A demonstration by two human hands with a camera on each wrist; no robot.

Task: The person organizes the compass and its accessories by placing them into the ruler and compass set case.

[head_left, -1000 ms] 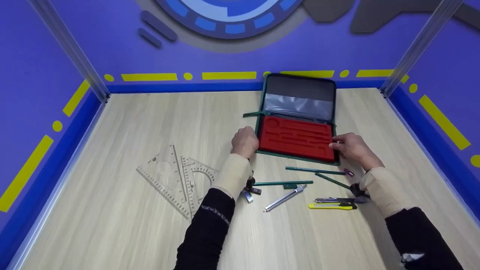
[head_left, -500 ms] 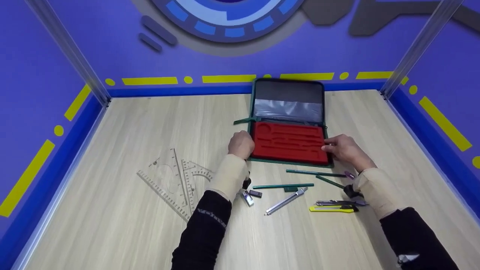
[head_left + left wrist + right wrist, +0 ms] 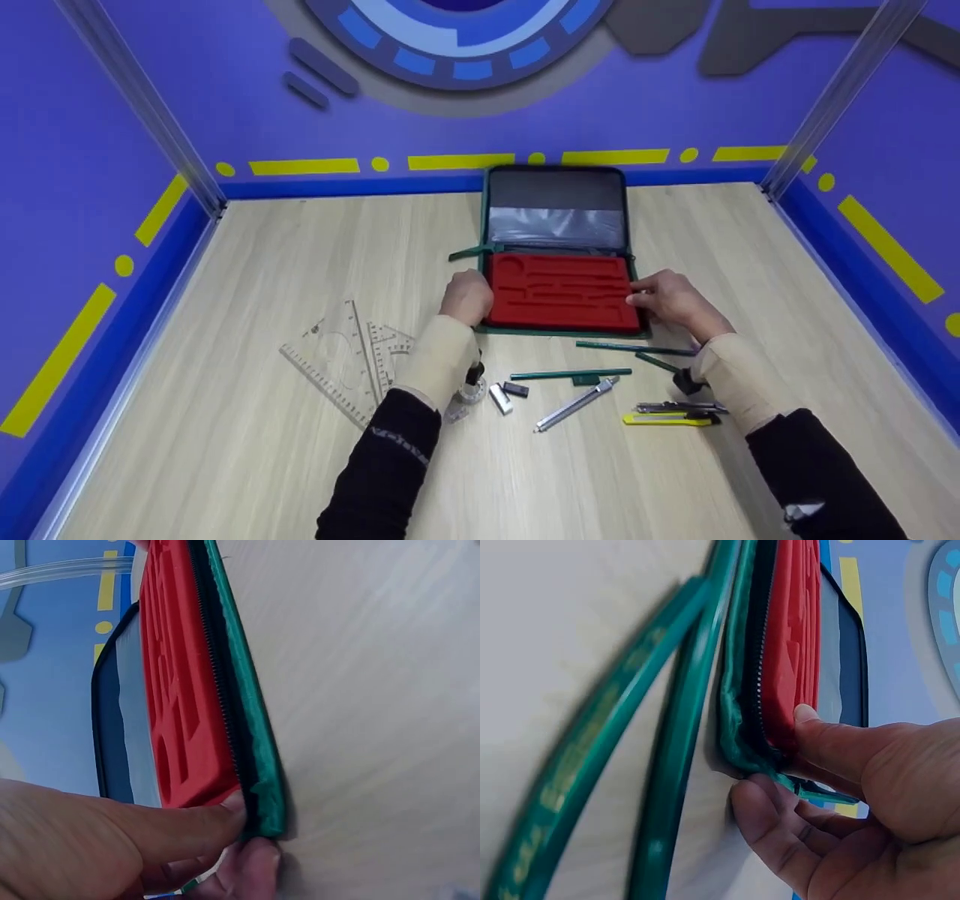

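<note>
An unfolded green zip case (image 3: 555,332) lies toward the back of the table, its dark lid (image 3: 559,187) with a clear pocket leaning near the back wall. Its lower half carries a red moulded tray (image 3: 559,315) with vacant recesses. My left hand (image 3: 466,298) pinches the case's front left corner; in the left wrist view the thumb lies on top at the tray edge and the fingers curl below. At the right side, my right hand (image 3: 900,787) grips the opposite corner, thumb against the red tray and fingers under the green edge.
Before the case lie green pencils (image 3: 570,373), two small erasers (image 3: 501,399), a silver rod-shaped tool (image 3: 577,405) and a yellow utility knife (image 3: 667,420) beside a grey one. Clear set squares (image 3: 330,360) lie left, partly under my left arm. Walls (image 3: 450,127) enclose the back and sides.
The case has slid to the left across the table, with both hands moving along while holding its sides. Round clear pieces beside my left wrist have come into view. The head view has shifted slightly.
</note>
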